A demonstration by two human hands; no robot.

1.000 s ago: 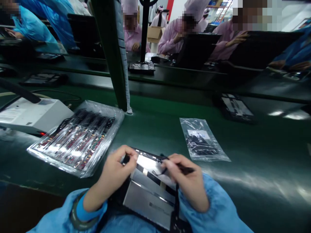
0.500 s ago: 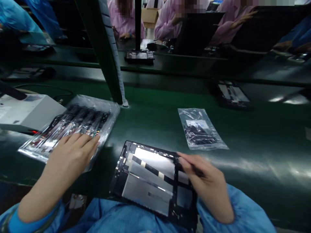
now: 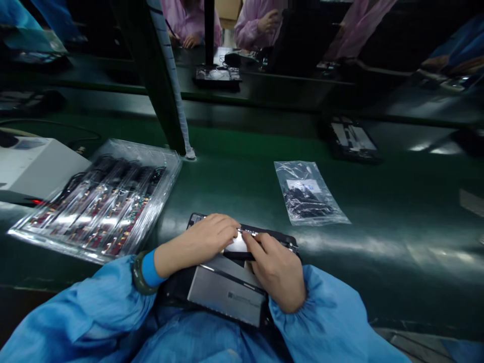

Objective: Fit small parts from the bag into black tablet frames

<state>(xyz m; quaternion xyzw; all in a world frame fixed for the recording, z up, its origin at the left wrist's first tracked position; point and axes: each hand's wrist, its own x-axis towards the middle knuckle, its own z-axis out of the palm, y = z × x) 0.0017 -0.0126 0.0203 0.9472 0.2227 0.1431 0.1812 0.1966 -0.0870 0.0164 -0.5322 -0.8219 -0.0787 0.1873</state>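
A dark tablet housing (image 3: 227, 290) with a silver battery panel lies at the near edge of the green bench, right against my blue sleeves. My left hand (image 3: 200, 239) lies across its far edge with the fingers pressed down. My right hand (image 3: 274, 269) presses the same edge, and its fingertips nearly meet those of my left hand over a bright strip. Both hands hide most of the upper part of the housing. No tool shows in my right hand. To the left lies a clear tray of circuit boards (image 3: 94, 201).
A sealed plastic bag of dark parts (image 3: 306, 194) lies to the right, with another tablet housing (image 3: 351, 138) beyond it. A white box device (image 3: 34, 161) stands at the left, and a green post (image 3: 151, 75) rises behind the tray. Co-workers in pink smocks (image 3: 257, 25) sit across the bench.
My left hand has left the tray and come back onto the tablet housing. The black tool no longer shows in my right hand. The housing now lies closer to my body.
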